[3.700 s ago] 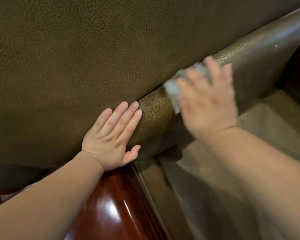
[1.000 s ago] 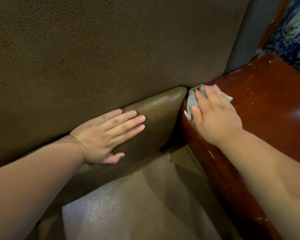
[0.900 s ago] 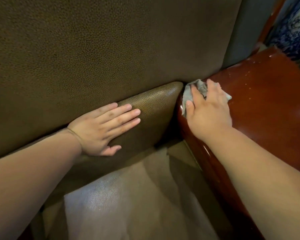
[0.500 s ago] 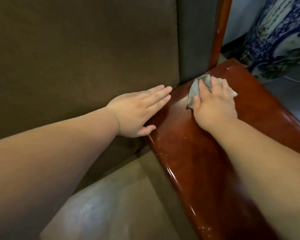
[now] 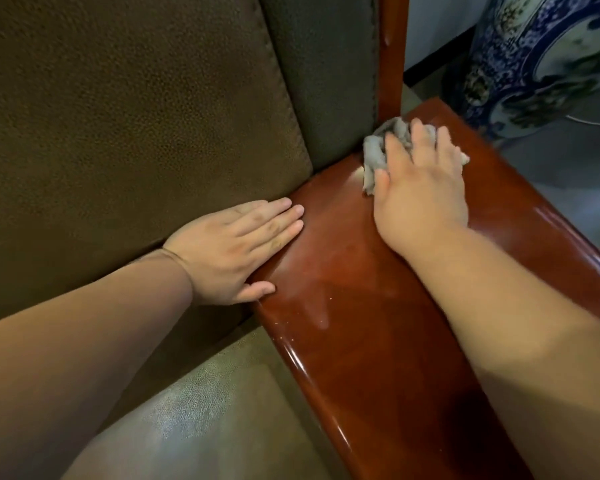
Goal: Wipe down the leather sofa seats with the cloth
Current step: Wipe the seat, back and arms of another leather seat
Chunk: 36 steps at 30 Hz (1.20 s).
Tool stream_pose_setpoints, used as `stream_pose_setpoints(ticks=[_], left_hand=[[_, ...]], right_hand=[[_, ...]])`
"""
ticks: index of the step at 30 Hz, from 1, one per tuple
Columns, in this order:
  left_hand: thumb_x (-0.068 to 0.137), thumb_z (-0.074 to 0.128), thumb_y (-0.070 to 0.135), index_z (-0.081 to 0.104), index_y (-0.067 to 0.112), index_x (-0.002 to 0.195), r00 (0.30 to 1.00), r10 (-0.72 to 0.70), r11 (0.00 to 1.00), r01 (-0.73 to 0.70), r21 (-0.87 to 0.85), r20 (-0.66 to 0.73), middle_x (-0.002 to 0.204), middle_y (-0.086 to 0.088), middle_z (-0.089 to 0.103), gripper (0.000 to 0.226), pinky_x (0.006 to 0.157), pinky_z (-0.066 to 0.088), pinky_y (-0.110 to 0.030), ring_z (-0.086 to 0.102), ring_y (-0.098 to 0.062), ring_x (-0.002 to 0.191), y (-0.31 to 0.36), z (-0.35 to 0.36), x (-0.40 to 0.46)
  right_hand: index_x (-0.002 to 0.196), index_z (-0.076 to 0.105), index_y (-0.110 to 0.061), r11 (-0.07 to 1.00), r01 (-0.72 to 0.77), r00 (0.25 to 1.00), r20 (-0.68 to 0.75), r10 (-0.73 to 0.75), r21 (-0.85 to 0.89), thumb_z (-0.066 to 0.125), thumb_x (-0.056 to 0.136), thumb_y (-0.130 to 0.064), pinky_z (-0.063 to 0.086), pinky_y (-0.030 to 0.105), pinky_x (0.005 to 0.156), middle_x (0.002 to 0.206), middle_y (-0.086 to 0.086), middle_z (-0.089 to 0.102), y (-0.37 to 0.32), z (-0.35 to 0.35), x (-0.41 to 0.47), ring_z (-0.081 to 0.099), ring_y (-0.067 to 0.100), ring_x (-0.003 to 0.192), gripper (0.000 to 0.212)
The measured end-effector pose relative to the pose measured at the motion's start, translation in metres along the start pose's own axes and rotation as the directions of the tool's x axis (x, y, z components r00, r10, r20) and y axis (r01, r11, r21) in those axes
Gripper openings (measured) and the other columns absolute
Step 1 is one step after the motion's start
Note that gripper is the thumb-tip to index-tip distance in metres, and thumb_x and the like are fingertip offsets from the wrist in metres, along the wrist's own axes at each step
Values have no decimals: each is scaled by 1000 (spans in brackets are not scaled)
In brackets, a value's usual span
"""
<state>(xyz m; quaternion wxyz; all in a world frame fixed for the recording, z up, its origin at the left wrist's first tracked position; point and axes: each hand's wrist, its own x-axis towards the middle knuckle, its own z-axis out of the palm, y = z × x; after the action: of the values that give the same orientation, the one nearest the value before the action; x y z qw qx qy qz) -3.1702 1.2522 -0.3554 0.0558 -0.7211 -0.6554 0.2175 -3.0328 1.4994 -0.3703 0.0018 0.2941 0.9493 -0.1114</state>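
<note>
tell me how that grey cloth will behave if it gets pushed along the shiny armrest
The cloth looks soft and floppy: it bunches in folds under the right hand. On the glossy armrest it will probably slide easily. It likely crumples more unless pressed flat.

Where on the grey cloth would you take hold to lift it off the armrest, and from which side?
Probably the bunched fold of the cloth left of the right hand, which presses it flat on the wooden armrest. Come from above with the fingers; the raised wrinkles there offer something to pinch, while the rest lies hidden under the palm.
</note>
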Motion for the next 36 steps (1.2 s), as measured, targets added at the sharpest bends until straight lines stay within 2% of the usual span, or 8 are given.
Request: stream_pose_setpoints(ticks=[5,11,14,19,22,25,31,36], left_hand=[[99,34,66,34,1,162,999,-25,999,26,38,-42,166,-21,36,90,129,10,-54,36,-36,154,1,3,-1],[102,20,68,16,5,167,1000,-10,999,10,30,-18,173,-18,20,91,130,1,-51,27,-34,158,1,8,-2],[103,16,64,16,5,167,1000,-10,1000,10,15,-7,172,-19,21,87,130,2,-51,29,-33,158,1,8,-3],[104,13,52,14,7,168,1000,-10,999,10,36,-3,173,-18,17,78,130,1,-51,28,-32,158,4,8,-4],[104,15,56,12,9,168,1000,-23,999,23,41,13,174,-16,16,80,131,0,-50,26,-29,159,4,6,-3],[102,14,59,16,10,168,999,-35,998,34,59,27,174,-14,19,82,131,3,-49,28,-28,159,4,4,-5],[100,26,59,30,7,164,999,-42,999,41,-20,-10,169,-17,32,83,131,9,-50,41,-32,151,6,-5,-6],[103,16,62,32,11,164,996,-89,995,89,39,4,166,-14,38,81,130,7,-48,45,-29,148,7,0,-7]], right_hand=[[161,36,-19,877,478,873,130,-470,-43,41,104,-44,17,55,127,169,14,26,-17,14,-45,19,41,156,63],[165,23,-17,987,-158,987,29,159,-34,32,108,-41,9,57,128,172,17,11,31,-5,-1,7,44,157,62],[163,31,-16,1000,26,998,55,-25,-8,32,104,-38,10,56,128,170,21,17,-28,11,-60,12,47,155,63],[159,41,-25,872,489,861,159,-483,-2,41,105,-42,15,50,129,169,9,29,-54,25,-167,19,36,158,57],[161,37,-23,979,191,979,88,-185,-68,44,104,-42,16,53,128,171,11,24,-5,19,-146,18,39,157,60],[164,30,-24,979,-204,978,54,202,26,32,99,-48,11,58,128,172,13,14,-12,12,-149,8,44,157,69],[157,43,-32,929,370,917,150,-368,17,63,96,-35,5,54,126,173,5,18,-81,48,-245,10,39,159,64],[162,34,-29,997,76,990,124,-72,-29,48,105,-44,18,54,128,172,6,19,23,26,-279,14,36,158,60]])
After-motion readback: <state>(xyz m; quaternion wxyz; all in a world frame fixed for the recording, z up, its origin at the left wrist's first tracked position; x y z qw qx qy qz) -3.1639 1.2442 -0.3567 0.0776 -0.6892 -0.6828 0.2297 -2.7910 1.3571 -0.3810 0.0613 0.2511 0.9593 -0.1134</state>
